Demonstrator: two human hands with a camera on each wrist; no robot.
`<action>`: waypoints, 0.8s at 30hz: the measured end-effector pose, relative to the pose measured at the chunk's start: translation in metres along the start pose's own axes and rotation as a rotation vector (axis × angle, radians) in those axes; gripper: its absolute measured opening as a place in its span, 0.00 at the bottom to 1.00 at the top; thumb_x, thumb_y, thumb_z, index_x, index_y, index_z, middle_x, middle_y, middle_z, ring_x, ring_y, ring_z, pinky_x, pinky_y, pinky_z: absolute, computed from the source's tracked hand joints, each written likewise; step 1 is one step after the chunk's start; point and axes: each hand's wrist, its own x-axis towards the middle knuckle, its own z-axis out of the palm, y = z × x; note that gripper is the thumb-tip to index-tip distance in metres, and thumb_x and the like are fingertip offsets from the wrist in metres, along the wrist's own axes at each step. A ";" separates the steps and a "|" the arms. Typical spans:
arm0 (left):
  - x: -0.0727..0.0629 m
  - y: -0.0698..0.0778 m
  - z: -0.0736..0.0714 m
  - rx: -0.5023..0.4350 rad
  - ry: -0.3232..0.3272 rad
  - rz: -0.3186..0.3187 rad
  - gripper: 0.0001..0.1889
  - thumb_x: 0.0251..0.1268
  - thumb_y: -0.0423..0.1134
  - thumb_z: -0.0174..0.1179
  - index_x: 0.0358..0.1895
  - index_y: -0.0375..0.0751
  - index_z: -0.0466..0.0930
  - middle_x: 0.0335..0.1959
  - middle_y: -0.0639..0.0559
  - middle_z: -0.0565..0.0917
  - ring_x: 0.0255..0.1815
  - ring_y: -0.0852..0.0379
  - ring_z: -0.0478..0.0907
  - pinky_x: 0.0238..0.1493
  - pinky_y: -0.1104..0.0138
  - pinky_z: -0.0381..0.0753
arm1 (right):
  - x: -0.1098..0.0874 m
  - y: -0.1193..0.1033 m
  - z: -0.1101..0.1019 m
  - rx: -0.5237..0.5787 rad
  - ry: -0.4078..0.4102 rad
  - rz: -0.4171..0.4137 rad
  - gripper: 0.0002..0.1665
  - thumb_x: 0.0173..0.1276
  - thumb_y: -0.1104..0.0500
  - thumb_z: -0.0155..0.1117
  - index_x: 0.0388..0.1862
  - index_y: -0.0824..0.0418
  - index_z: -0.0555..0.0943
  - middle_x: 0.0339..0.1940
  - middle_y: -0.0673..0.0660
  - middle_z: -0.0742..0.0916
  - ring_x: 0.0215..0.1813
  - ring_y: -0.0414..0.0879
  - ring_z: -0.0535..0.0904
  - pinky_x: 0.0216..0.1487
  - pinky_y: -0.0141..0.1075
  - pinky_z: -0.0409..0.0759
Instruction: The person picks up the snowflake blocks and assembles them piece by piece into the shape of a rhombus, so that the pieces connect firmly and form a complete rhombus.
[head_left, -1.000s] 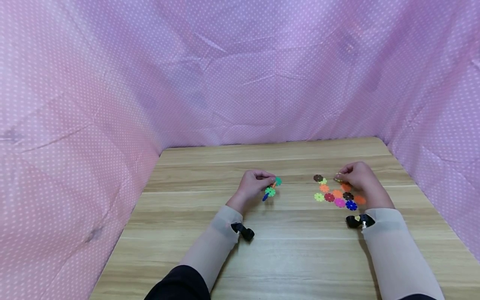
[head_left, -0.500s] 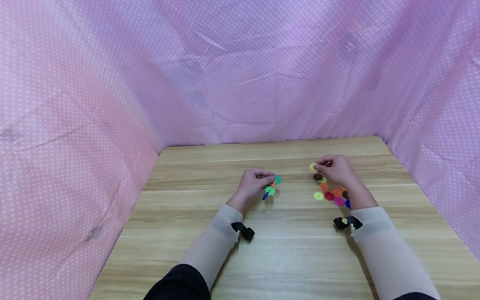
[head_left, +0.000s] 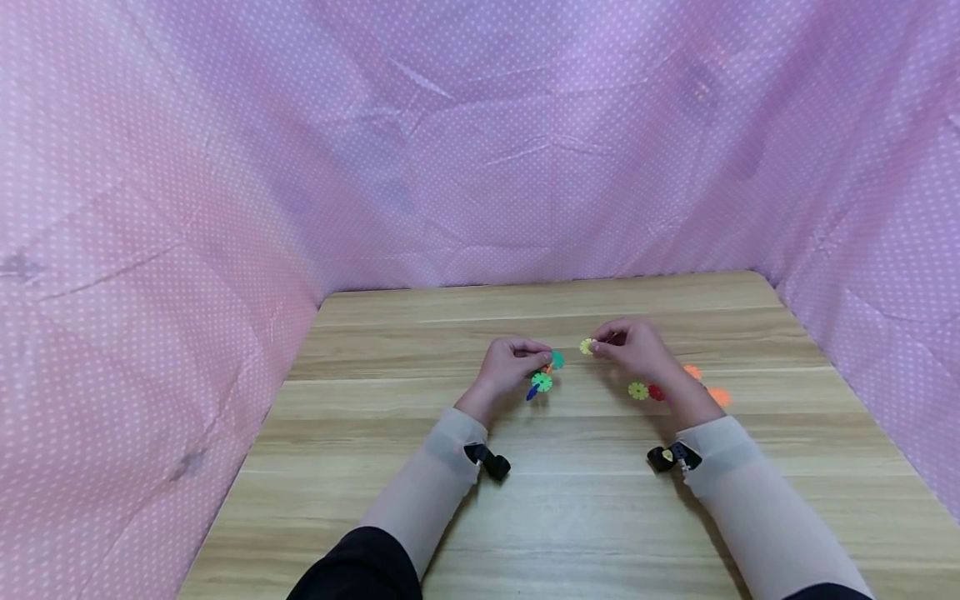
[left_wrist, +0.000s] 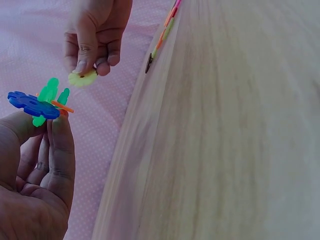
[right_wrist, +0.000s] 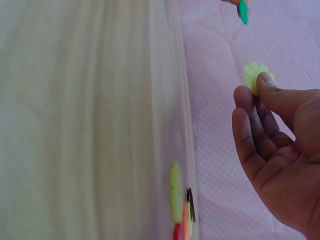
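Between thumb and fingertips, my left hand (head_left: 506, 371) holds a small cluster of interlocking snowflake discs: a blue disc (left_wrist: 32, 105), a green disc (head_left: 542, 382), a teal disc (head_left: 557, 360) and an orange disc (left_wrist: 62, 106). The cluster is above the table. My right hand (head_left: 637, 350) pinches a single yellow snowflake disc (right_wrist: 252, 75) at its edge, with thumb against fingers. That disc is just right of the cluster in the head view, with a small gap between them. In the left wrist view the two hands face each other.
Loose snowflake discs lie on the wooden table (head_left: 570, 517) under the right forearm, which hides some. A yellow-green disc (head_left: 637, 391), a red disc (head_left: 656, 392) and an orange disc (head_left: 718, 397) show. A pink dotted curtain (head_left: 480, 167) hangs around the table.
Away from the loose discs, my right hand has moved left with the yellow disc, close to the cluster. The left hand stays almost in place with its cluster.
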 end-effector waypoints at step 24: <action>0.000 0.002 0.002 -0.079 -0.021 -0.059 0.06 0.67 0.36 0.73 0.43 0.39 0.93 0.37 0.47 0.92 0.34 0.59 0.86 0.34 0.70 0.85 | -0.003 -0.016 0.031 0.175 -0.048 -0.037 0.02 0.70 0.71 0.71 0.39 0.67 0.88 0.37 0.61 0.90 0.39 0.49 0.89 0.44 0.48 0.89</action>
